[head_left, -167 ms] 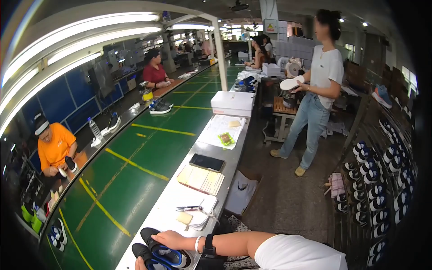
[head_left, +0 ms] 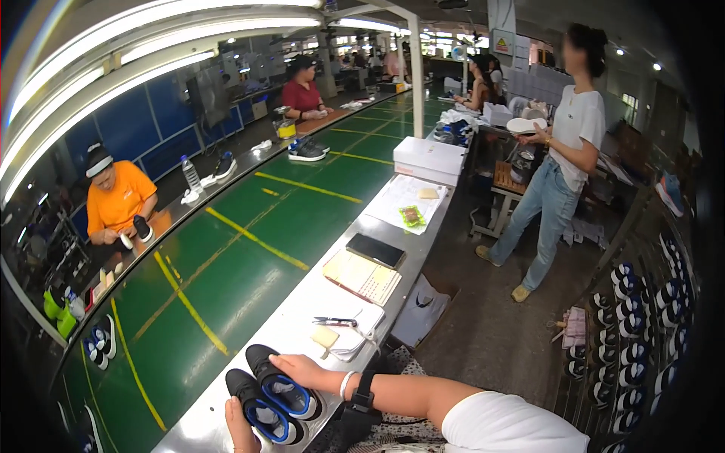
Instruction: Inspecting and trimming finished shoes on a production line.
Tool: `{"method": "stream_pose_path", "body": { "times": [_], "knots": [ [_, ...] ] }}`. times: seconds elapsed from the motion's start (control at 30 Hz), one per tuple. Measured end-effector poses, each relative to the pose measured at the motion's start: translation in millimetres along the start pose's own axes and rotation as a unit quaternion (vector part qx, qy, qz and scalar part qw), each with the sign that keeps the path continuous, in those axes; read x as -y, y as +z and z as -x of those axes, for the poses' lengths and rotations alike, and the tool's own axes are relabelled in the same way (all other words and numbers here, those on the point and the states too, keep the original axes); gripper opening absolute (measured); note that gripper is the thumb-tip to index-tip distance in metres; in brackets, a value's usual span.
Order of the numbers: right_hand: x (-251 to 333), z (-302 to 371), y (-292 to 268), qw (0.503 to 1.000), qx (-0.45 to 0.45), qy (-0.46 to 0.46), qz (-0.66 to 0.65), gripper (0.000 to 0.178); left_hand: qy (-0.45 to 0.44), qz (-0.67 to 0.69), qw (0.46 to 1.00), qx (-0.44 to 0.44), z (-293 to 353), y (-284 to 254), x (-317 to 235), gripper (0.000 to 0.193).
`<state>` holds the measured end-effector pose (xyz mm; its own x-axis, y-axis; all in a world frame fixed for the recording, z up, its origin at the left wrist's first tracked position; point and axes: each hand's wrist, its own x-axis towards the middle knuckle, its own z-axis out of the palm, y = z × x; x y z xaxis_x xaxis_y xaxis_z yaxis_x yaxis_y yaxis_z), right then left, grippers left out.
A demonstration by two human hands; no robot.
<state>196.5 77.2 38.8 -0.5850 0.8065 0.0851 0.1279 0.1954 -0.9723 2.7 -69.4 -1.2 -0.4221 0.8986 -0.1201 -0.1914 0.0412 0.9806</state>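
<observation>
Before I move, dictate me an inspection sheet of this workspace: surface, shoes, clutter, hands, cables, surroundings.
Surface: pale ledge beside a green surface with yellow lines.
Job's things: two black shoes with blue linings side by side, left shoe and right shoe, toes pointing away.
Clutter: pens, dark phone, green packet and white box farther up the ledge.
Hands: left hand at the left shoe's outer side; right hand against the right shoe; grip partly hidden.
Cables: none clearly made out.
Surroundings: person in orange across the green surface; person in white top standing right; shoe rack at far right.
</observation>
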Motion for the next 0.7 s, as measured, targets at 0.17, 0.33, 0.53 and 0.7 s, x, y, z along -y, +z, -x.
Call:
{"method": "stream_pose_path", "body": {
  "times": [0.17, 0.33, 0.53, 0.7],
  "knots": [
    [-11, 35, -9, 0.993, 0.007, 0.095, -0.065, 0.054, -0.057, -0.034, 0.993, -0.099, 54, 20, -27, 0.020],
    [-4, 61, -12, 0.994, 0.073, 0.044, 0.068, 0.071, -0.068, -0.062, 0.991, -0.093, 92, 42, -37, 0.068],
    [34, 66, -19, 0.998, -0.029, 0.034, 0.053, 0.052, 0.002, -0.111, 0.989, -0.102, 85, 65, -61, 0.069],
    [22, 70, -12, 0.987, -0.067, -0.122, 0.081, 0.056, 0.129, -0.164, 0.969, -0.133, 83, 71, -51, 0.068]
  ]
}}
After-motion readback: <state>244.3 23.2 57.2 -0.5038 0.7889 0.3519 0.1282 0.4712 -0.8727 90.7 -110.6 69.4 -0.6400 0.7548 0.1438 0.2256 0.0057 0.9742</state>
